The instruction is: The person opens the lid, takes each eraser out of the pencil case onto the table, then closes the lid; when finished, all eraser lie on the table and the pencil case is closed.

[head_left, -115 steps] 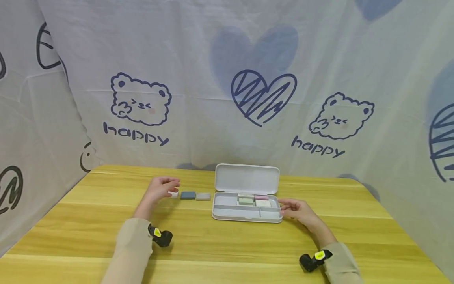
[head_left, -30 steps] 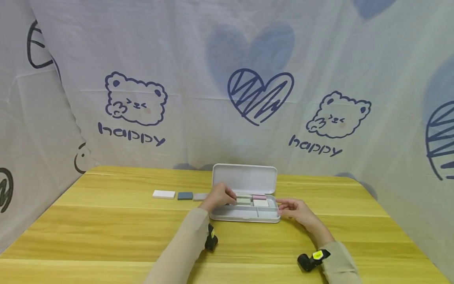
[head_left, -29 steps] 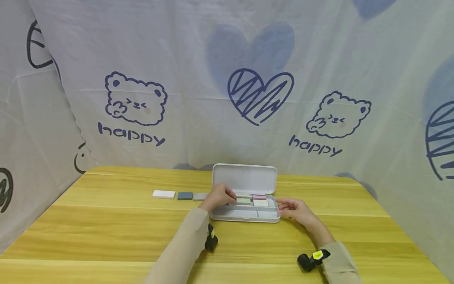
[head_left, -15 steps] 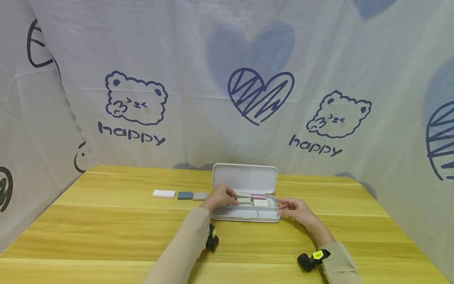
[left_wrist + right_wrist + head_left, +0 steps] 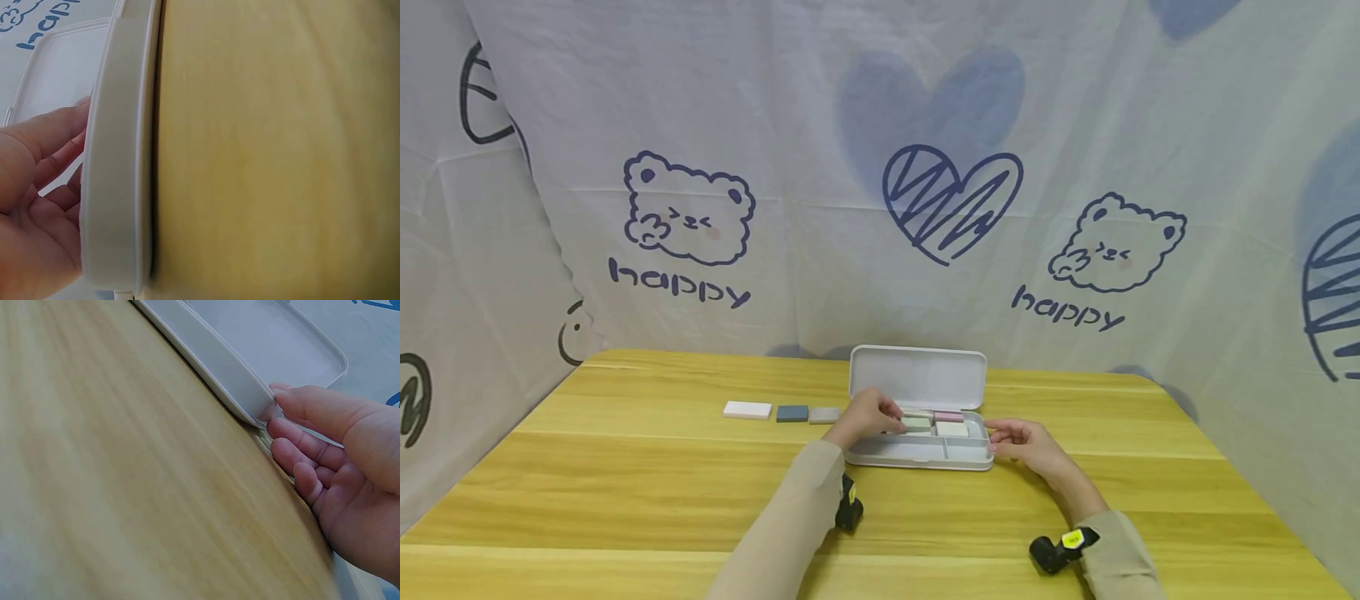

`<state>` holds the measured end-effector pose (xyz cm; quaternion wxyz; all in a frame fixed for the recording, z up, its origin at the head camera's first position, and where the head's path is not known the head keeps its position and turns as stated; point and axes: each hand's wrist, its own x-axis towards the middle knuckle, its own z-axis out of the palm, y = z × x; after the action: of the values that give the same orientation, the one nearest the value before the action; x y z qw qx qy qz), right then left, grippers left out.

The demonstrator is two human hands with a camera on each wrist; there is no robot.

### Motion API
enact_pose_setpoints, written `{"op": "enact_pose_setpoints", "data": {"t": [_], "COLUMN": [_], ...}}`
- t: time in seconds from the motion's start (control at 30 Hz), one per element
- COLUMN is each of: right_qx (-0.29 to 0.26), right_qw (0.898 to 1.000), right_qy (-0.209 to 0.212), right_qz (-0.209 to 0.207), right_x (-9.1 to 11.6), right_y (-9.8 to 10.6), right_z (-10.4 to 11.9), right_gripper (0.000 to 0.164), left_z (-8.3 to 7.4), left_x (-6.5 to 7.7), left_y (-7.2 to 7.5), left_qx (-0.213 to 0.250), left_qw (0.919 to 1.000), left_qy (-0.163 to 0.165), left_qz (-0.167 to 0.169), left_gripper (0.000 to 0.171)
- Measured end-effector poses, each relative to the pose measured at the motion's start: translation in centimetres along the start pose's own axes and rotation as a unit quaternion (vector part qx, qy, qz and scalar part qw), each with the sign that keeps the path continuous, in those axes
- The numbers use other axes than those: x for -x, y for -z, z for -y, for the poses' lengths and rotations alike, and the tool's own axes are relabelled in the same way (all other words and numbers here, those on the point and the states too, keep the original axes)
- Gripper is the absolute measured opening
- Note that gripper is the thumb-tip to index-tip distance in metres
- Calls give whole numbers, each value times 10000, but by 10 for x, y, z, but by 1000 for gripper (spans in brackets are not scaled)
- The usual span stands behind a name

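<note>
A white pencil case [image 5: 887,461] lies on the table with its lid [image 5: 917,377] raised at the back. In its rear compartment sit several small blocks that look like erasers: pale green [image 5: 915,425], white [image 5: 952,429] and pink [image 5: 948,417]. My left hand [image 5: 867,414] reaches over the case's left end and pinches the left part of the pale green eraser; in the left wrist view the case wall hides those fingertips. My right hand [image 5: 350,456] holds the case's right end, thumb at the rim and curled fingers against the outer wall.
Left of the case, a white eraser [image 5: 747,410], a blue-grey eraser [image 5: 792,413] and a light grey eraser [image 5: 824,415] lie in a row on the wooden table [image 5: 625,483]. A printed cloth [image 5: 805,108] hangs behind the table.
My left hand has moved right, from the white eraser on the table to the case, then stayed nearly still over the last second. My right hand remains at the case's right end.
</note>
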<state>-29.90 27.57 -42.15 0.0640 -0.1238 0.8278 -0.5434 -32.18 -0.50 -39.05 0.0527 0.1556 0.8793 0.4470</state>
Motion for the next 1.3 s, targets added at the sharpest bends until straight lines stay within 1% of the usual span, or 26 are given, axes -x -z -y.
{"op": "enact_pose_setpoints", "data": {"t": [0.13,0.27,0.43,0.63,0.8,0.9,1.13,1.3], "right_qx": [11,-38,-97,-104,-94,-68,-70,-80], "right_qw": [10000,10000,9999,9999,9999,10000,10000,10000], "right_qy": [-19,-6,25,124,104,63,57,50], "right_qz": [-20,-30,-7,29,31,22,22,20], "right_x": [0,-1,-1,-1,0,0,0,0], "right_y": [0,0,0,0,0,1,1,0], "right_z": [-1,-2,-3,-3,-2,-2,-2,-1], "right_gripper": [46,46,47,47,47,46,46,46], "left_z": [-1,-1,-1,-2,-4,-6,-9,-10], "left_x": [1,0,-1,-2,0,1,1,4], "left_y": [0,0,-1,-2,0,2,8,15], "left_qx": [53,201,523,974,1067,1103,1258,1352], "left_qw": [10000,9998,9986,9949,9932,9925,9905,9894], "left_qy": [38,61,98,195,274,314,377,383], "left_qz": [4,4,-45,-169,-371,-430,-406,-379], "left_gripper": [11,10,11,13,14,13,13,16]}}
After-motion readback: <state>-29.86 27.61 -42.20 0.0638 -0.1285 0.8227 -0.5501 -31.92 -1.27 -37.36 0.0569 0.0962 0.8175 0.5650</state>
